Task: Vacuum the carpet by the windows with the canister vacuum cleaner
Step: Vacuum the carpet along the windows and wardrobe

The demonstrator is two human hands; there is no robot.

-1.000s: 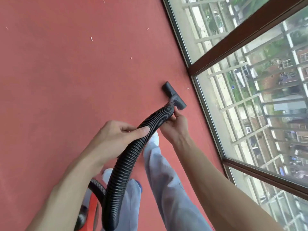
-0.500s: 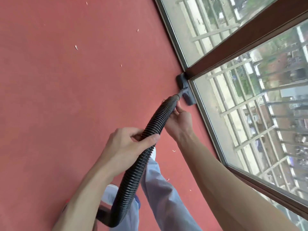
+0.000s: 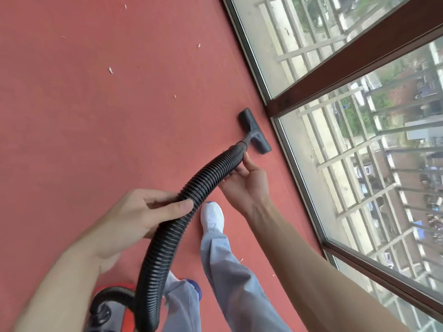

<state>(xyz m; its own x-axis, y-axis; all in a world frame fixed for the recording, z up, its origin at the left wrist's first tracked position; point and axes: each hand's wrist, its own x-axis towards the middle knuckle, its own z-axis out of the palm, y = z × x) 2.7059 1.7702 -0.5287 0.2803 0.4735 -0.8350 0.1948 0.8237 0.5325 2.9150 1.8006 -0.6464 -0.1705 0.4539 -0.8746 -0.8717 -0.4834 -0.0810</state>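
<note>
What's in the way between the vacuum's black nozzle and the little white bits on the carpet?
Nothing visible: only bare red carpet lies between the nozzle and the white bits.

The hose [image 3: 211, 173] is gripped by the left hand [image 3: 143, 216] (thumb on top), forearm directed toward two o'clock. It is also held by the right hand [image 3: 247, 185], forearm toward eleven.

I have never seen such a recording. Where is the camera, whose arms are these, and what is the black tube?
The camera sits on a person's head and looks down, so both arms are that person's own. The left hand grips the black vacuum hose midway; the right hand holds it near the floor nozzle, which rests on the red carpet beside the windows. The hose runs back toward the red canister at the feet. Small white scraps lie on the carpet.
</note>
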